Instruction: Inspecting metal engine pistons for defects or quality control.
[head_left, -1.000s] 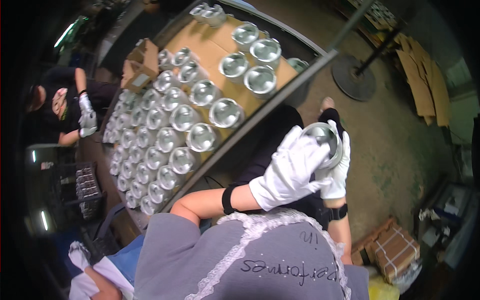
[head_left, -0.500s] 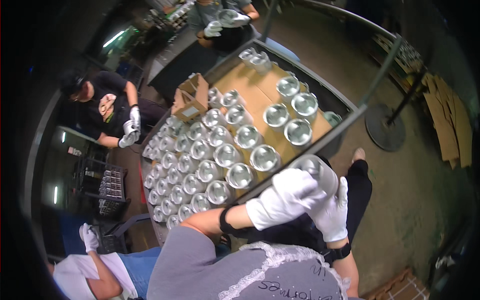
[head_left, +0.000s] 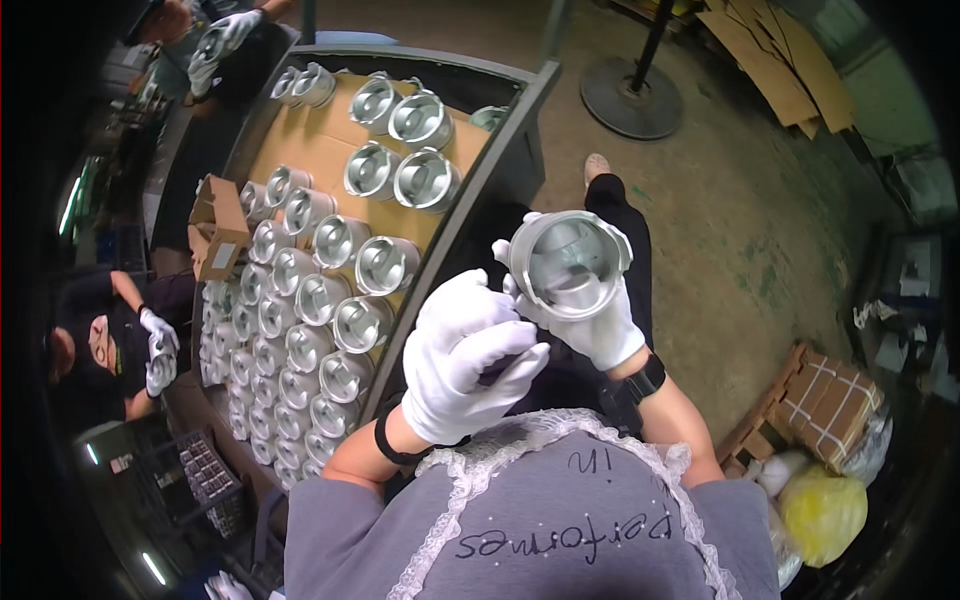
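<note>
In my white-gloved right hand (head_left: 600, 335) is a silver metal piston (head_left: 568, 275), its hollow open side facing up at me. My fingers wrap its lower and left sides, in front of my body. My left hand (head_left: 470, 360), also gloved, is closed just left of the piston and apart from it. A dark patch shows between its thumb and fingers; I cannot make out whether it is a small object or a gap. Many more pistons (head_left: 322, 298) stand hollow side up in rows on the table to my left.
Brown cardboard (head_left: 335, 130) covers the table, edged by a dark metal rail (head_left: 455, 235). An open carton (head_left: 218, 228) stands among the pistons. Two gloved people work beyond the table. A round stand base (head_left: 632, 97), strapped boxes (head_left: 828, 405) and a yellow bag (head_left: 823, 515) are on the floor.
My view has swung right, so the table appears further left. My left hand has come off the piston, which now shows its hollow side upward in my right hand.
</note>
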